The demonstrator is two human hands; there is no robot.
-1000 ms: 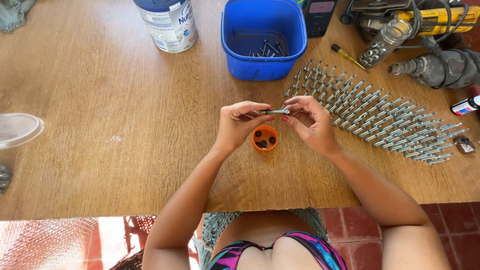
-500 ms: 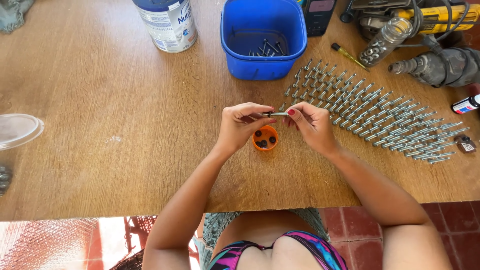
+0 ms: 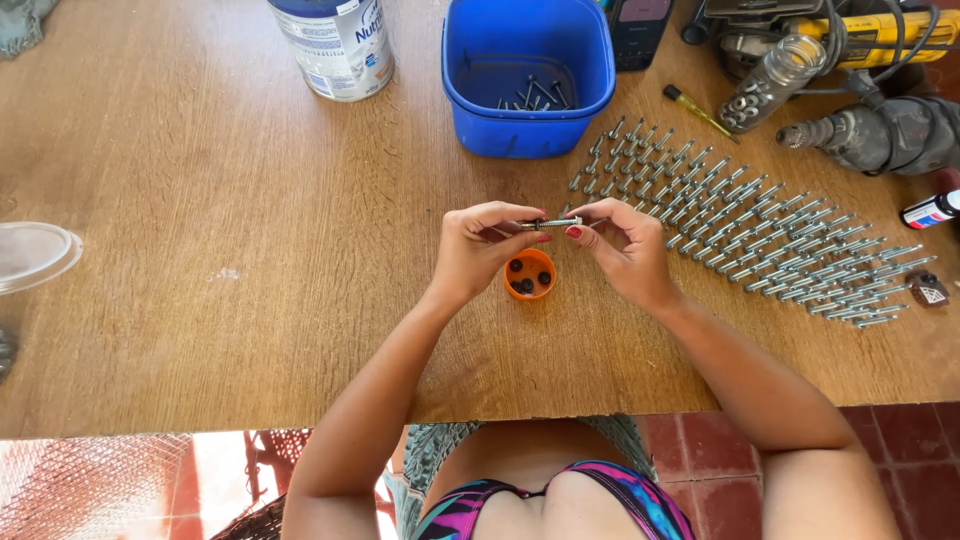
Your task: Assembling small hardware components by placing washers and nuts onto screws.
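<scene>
One bolt [image 3: 549,223], long axis left-right, between both hands' grip.

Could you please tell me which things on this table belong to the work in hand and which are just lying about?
In use:
left hand and right hand, both pinching one bolt
orange cap of small dark pieces
rows of bolts
blue tub

Lying about:
tin can
power drill
clear lid

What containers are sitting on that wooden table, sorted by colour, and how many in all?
Blue tub with a few bolts inside: 1
Orange cap with small dark pieces, below the bolt held between the left hand and right hand: 1
Clear glass jar lying on its side: 1
Blue-and-white tin: 1
Clear lid at the left edge: 1
Total: 5
</scene>
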